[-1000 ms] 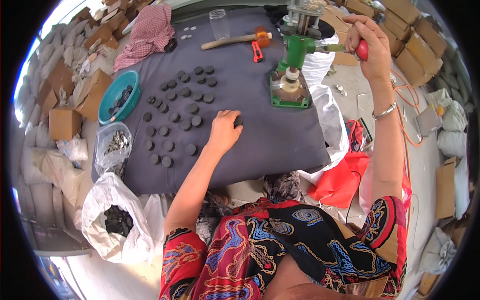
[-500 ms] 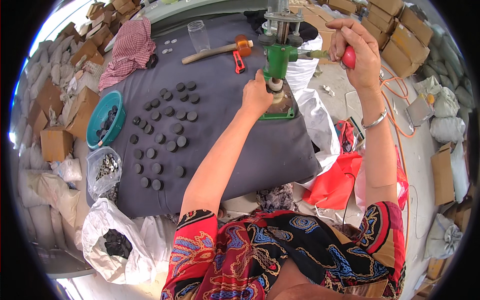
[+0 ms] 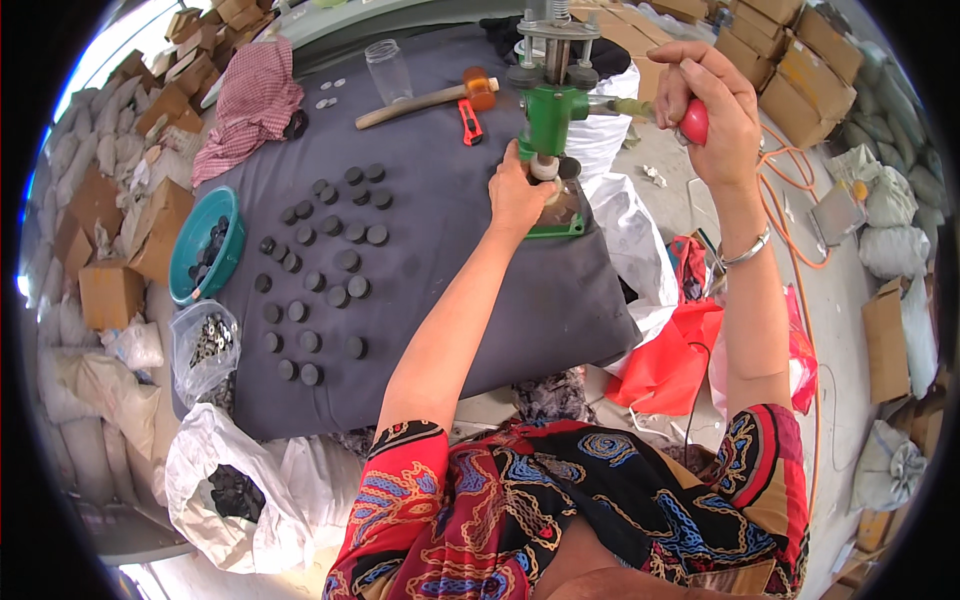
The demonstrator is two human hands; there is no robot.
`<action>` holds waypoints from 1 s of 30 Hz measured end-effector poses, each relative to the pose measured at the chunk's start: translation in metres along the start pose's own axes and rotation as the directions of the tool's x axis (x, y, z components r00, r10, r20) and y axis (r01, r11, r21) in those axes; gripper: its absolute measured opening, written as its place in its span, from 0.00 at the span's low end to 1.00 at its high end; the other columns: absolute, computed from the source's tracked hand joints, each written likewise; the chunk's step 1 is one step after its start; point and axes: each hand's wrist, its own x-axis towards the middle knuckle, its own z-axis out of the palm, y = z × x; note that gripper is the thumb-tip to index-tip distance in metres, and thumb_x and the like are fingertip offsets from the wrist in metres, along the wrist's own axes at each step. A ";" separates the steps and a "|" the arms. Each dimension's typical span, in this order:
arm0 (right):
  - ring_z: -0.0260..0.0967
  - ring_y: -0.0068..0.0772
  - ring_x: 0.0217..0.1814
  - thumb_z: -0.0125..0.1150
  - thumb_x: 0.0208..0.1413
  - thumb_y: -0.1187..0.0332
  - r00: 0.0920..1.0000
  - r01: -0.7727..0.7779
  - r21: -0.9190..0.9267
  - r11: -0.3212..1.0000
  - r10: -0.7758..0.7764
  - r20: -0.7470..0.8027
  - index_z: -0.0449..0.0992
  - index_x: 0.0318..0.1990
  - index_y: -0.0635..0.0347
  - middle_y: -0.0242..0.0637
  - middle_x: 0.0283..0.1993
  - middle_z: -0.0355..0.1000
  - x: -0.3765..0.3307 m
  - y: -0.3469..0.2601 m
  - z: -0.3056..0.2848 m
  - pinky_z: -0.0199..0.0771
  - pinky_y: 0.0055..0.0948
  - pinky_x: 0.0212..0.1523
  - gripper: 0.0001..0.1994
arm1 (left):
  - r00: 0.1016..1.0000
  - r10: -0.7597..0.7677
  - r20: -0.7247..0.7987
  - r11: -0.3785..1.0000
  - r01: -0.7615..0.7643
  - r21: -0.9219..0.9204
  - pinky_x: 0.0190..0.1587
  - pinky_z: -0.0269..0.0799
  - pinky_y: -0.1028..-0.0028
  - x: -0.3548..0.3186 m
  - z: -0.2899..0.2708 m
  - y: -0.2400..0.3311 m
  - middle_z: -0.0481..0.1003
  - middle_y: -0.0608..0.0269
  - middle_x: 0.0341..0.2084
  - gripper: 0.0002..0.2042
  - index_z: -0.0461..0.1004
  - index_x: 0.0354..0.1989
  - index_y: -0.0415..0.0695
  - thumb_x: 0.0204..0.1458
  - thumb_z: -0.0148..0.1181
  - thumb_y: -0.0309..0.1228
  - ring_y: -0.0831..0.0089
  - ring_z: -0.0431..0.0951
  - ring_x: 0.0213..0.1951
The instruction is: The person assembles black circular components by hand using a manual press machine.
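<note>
A green hand press stands on the dark-covered table with its lever pointing right. My right hand is closed around the lever's red ball knob. My left hand is at the press base, its fingers curled in beside the whitish plunger tip. What those fingers hold, if anything, is hidden. Just right of the plunger sits a black round cap. Several similar black caps lie spread over the table to the left.
Behind the caps are a mallet, a red utility knife and a clear jar. At the left edge stand a teal basin and a clear bag of small metal parts. An orange hose runs along the floor at right.
My left hand has drawn slightly left and down. A black cap now shows right of the plunger. My right hand still grips the knob, and the view has shifted a little.
</note>
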 end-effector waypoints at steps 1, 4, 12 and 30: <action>0.61 0.21 0.20 0.45 0.58 0.71 1.000 -0.002 -0.007 1.000 0.002 -0.005 0.74 0.41 0.71 0.32 0.18 0.65 -0.002 0.000 -0.001 0.61 0.21 0.23 0.13 | 1.000 -0.016 0.016 1.000 0.016 -0.016 0.52 0.69 0.65 -0.001 0.001 0.002 0.78 0.49 0.40 0.41 0.57 0.61 0.33 0.33 0.70 0.25 0.57 0.76 0.47; 0.61 0.21 0.20 0.45 0.58 0.71 0.999 0.036 -0.038 0.999 -0.036 0.005 0.74 0.40 0.71 0.32 0.18 0.65 -0.012 0.006 0.003 0.61 0.21 0.23 0.13 | 1.000 -0.015 0.011 0.999 0.016 -0.045 0.52 0.69 0.65 -0.002 -0.001 -0.004 0.77 0.49 0.41 0.42 0.57 0.61 0.33 0.32 0.69 0.24 0.57 0.76 0.47; 0.63 0.18 0.25 0.53 0.52 0.76 0.983 0.184 -0.435 0.882 -0.166 0.079 0.76 0.35 0.65 0.32 0.28 0.70 -0.114 0.056 0.012 0.62 0.21 0.27 0.06 | 0.990 0.131 -0.050 0.980 -0.122 0.159 0.52 0.70 0.70 -0.033 -0.057 -0.006 0.76 0.52 0.46 0.37 0.60 0.61 0.34 0.37 0.65 0.21 0.65 0.77 0.48; 0.60 0.18 0.23 0.50 0.59 0.70 0.997 -0.061 -0.076 0.995 0.064 0.042 0.73 0.43 0.72 0.28 0.20 0.64 -0.023 0.006 0.001 0.63 0.20 0.29 0.12 | 0.990 -0.098 0.105 0.556 -0.033 0.830 0.47 0.70 0.60 -0.221 -0.259 0.009 0.75 0.50 0.40 0.22 0.73 0.47 0.38 0.39 0.62 0.22 0.52 0.73 0.44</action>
